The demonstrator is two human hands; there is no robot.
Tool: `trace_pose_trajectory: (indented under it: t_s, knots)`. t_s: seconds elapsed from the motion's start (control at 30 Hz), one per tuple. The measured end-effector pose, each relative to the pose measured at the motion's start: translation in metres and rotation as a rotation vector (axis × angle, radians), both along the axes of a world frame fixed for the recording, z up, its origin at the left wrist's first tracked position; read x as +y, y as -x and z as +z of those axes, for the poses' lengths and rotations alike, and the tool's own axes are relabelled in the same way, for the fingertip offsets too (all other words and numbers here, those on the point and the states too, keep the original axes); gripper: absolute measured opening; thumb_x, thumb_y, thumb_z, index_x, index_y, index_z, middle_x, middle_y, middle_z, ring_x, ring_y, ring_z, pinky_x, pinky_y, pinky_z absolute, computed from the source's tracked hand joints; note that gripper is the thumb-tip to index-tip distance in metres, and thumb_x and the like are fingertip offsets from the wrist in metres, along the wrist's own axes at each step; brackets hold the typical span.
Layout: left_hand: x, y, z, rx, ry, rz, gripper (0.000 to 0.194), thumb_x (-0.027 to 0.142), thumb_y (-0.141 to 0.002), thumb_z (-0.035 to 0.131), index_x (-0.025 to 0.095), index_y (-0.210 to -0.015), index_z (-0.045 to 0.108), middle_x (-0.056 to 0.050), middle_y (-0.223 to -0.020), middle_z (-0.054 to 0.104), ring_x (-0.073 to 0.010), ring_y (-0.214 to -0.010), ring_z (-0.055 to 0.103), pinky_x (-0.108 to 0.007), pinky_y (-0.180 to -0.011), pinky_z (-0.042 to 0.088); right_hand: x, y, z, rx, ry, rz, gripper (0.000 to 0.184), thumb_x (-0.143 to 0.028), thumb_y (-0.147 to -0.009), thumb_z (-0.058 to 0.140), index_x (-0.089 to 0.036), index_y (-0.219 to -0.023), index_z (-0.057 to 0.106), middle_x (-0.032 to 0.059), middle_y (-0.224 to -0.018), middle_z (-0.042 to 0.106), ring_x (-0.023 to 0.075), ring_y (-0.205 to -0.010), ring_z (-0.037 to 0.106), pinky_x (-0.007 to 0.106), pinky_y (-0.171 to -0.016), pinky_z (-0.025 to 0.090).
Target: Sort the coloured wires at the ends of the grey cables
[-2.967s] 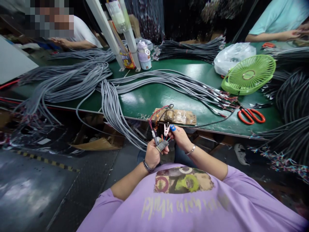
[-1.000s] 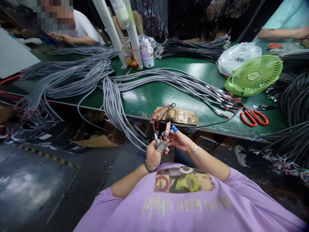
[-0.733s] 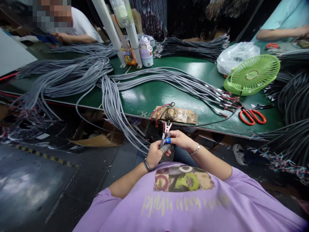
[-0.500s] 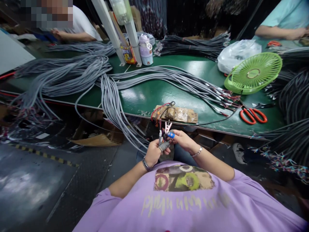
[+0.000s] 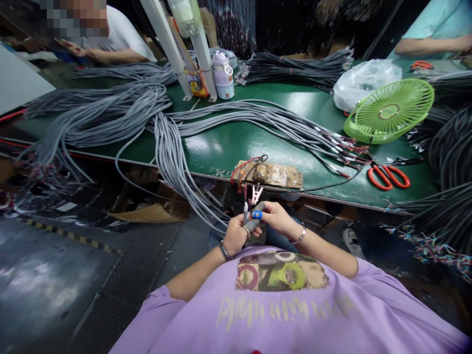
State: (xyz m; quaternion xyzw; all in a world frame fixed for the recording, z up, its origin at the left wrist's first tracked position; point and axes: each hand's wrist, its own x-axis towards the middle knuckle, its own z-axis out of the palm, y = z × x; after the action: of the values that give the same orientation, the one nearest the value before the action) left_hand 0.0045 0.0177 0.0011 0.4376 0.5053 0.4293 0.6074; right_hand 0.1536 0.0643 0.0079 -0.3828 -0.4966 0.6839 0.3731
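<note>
My left hand (image 5: 233,234) is closed round the end of a grey cable (image 5: 221,220), whose thin coloured wires (image 5: 245,194) stick up out of the fist. My right hand (image 5: 277,217) pinches a small pink clip (image 5: 255,193) right beside those wires; a blue cap (image 5: 257,215) covers one of its fingertips. Both hands are together just below the front edge of the green table (image 5: 228,147). A red lead runs from the clip area up to a taped brown block (image 5: 271,174) on the table edge.
Thick bundles of grey cables (image 5: 121,113) cover the left and middle of the table and hang over its edge. A green fan (image 5: 389,109), red-handled scissors (image 5: 388,177), a plastic bag (image 5: 363,81) and a bottle (image 5: 223,78) sit farther back. Other people work at both far corners.
My right hand has drawn back from the raised wires and closed in against my left hand, with the pink clip staying beside the wire ends. The left hand has kept its grip.
</note>
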Motion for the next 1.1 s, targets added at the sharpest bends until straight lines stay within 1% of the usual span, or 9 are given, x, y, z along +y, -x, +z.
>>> trace_pose_trajectory:
  t_s: [0.17, 0.3, 0.5, 0.57, 0.67, 0.77, 0.9, 1.03, 1.1]
  knots:
    - [-0.001, -0.001, -0.001, -0.064, -0.010, 0.113, 0.028, 0.041, -0.073, 0.069, 0.015, -0.070, 0.061, -0.004, -0.058, 0.068, -0.0123, -0.046, 0.060, -0.020, -0.042, 0.035, -0.002, 0.005, -0.001, 0.016, 0.015, -0.056, 0.033, -0.043, -0.063, 0.078, -0.014, -0.068, 0.060, -0.0024, -0.058, 0.056, 0.0078, -0.051, 0.044, 0.021, -0.049, 0.035]
    - [0.000, 0.000, 0.001, -0.109, -0.021, 0.137, 0.027, 0.040, -0.074, 0.069, 0.014, -0.069, 0.061, -0.004, -0.059, 0.068, -0.0118, -0.046, 0.060, -0.020, -0.042, 0.035, -0.005, 0.006, -0.004, 0.097, 0.086, -0.085, 0.033, -0.042, -0.065, 0.077, -0.015, -0.068, 0.059, -0.0036, -0.057, 0.054, 0.0073, -0.052, 0.044, 0.021, -0.052, 0.038]
    - [0.002, -0.001, 0.014, -0.144, 0.000, 0.136, 0.029, 0.042, -0.072, 0.069, 0.014, -0.068, 0.061, -0.003, -0.055, 0.066, -0.0101, -0.043, 0.057, -0.020, -0.041, 0.031, 0.013, -0.001, -0.008, 0.320, 0.394, -0.166, 0.038, -0.053, -0.073, 0.067, -0.016, -0.072, 0.060, -0.0006, -0.062, 0.058, 0.0078, -0.049, 0.046, 0.022, -0.050, 0.043]
    - [0.004, -0.002, 0.018, -0.160, -0.001, 0.140, 0.029, 0.041, -0.073, 0.069, 0.014, -0.068, 0.061, -0.003, -0.055, 0.066, -0.0099, -0.043, 0.056, -0.020, -0.041, 0.032, 0.021, -0.001, -0.009, 0.329, 0.469, -0.134, 0.040, -0.055, -0.079, 0.060, -0.015, -0.077, 0.062, 0.0017, -0.066, 0.061, 0.0082, -0.050, 0.049, 0.021, -0.049, 0.044]
    - [0.007, -0.006, 0.022, -0.176, -0.015, 0.156, 0.028, 0.040, -0.073, 0.069, 0.014, -0.068, 0.061, -0.003, -0.054, 0.066, -0.0102, -0.043, 0.057, -0.020, -0.041, 0.033, 0.030, 0.004, -0.009, 0.356, 0.444, -0.066, 0.043, -0.057, -0.082, 0.056, -0.015, -0.081, 0.064, 0.0021, -0.066, 0.060, 0.0088, -0.052, 0.050, 0.021, -0.050, 0.045]
    - [0.010, -0.011, 0.022, -0.180, -0.018, 0.192, 0.027, 0.040, -0.072, 0.070, 0.014, -0.069, 0.062, -0.002, -0.055, 0.066, -0.0102, -0.043, 0.057, -0.020, -0.041, 0.034, 0.033, 0.012, -0.009, 0.419, 0.384, -0.064, 0.042, -0.057, -0.080, 0.059, -0.015, -0.080, 0.065, 0.0010, -0.062, 0.058, 0.0094, -0.051, 0.048, 0.022, -0.051, 0.045]
    - [0.011, -0.015, 0.018, -0.165, -0.015, 0.227, 0.025, 0.038, -0.072, 0.070, 0.014, -0.071, 0.063, -0.002, -0.055, 0.066, -0.0094, -0.043, 0.057, -0.019, -0.041, 0.034, 0.032, 0.020, -0.007, 0.478, 0.415, -0.030, 0.045, -0.061, -0.077, 0.059, -0.016, -0.079, 0.065, -0.0008, -0.058, 0.055, 0.0100, -0.047, 0.046, 0.023, -0.046, 0.042]
    - [0.011, -0.016, 0.016, -0.129, -0.010, 0.219, 0.024, 0.037, -0.073, 0.069, 0.014, -0.069, 0.062, -0.002, -0.054, 0.066, -0.0094, -0.042, 0.057, -0.018, -0.040, 0.033, 0.032, 0.025, -0.005, 0.476, 0.425, -0.126, 0.048, -0.064, -0.074, 0.061, -0.017, -0.079, 0.064, -0.0007, -0.060, 0.056, 0.0101, -0.048, 0.048, 0.023, -0.047, 0.042]
    - [0.011, -0.015, 0.017, -0.119, -0.009, 0.214, 0.024, 0.037, -0.072, 0.069, 0.014, -0.069, 0.062, -0.002, -0.054, 0.066, -0.0095, -0.042, 0.057, -0.018, -0.039, 0.033, 0.030, 0.026, -0.004, 0.471, 0.429, -0.130, 0.049, -0.065, -0.074, 0.060, -0.017, -0.079, 0.063, 0.0001, -0.061, 0.057, 0.0107, -0.048, 0.049, 0.023, -0.046, 0.042]
